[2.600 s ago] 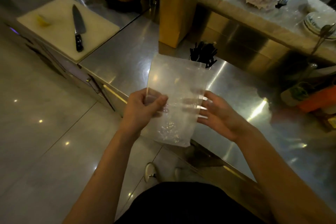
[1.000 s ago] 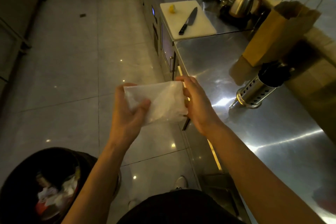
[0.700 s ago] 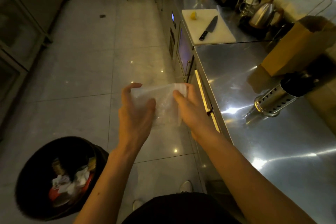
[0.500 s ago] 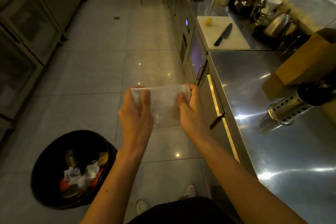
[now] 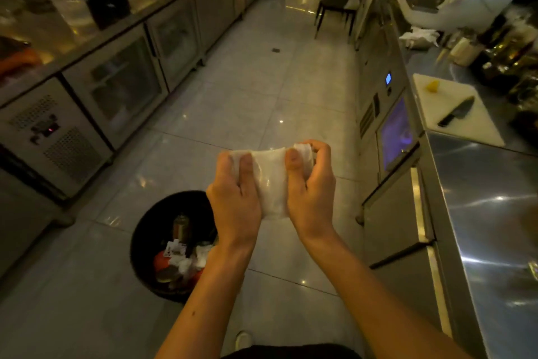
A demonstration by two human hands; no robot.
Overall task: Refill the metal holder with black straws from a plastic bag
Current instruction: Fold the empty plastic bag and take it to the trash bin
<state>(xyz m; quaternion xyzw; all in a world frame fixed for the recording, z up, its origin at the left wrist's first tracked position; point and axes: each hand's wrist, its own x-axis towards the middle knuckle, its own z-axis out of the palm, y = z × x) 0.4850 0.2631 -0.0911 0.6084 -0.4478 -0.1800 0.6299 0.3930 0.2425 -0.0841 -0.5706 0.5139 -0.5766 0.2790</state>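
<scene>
Two hands: the left hand (image 5: 234, 198) and right hand (image 5: 310, 184) are both closed on one clear plastic bag (image 5: 270, 181), which they scrunch between them above the floor.
Bag: crumpled and see-through; no black straws show inside, so it looks empty, though the dim light makes that hard to be sure of.
Metal holder: out of view; only the near edge of the steel worktop (image 5: 483, 213) shows on the right.
Step in hand: by my reading, refilling is over and this is the tidy-up, balling the spent bag.
Bin: a round black waste bin (image 5: 151, 245) stands on the floor below and left of the hands, already holding rubbish.
Next move: carry the wad left and down over the bin's mouth, then let go with both hands.
</scene>
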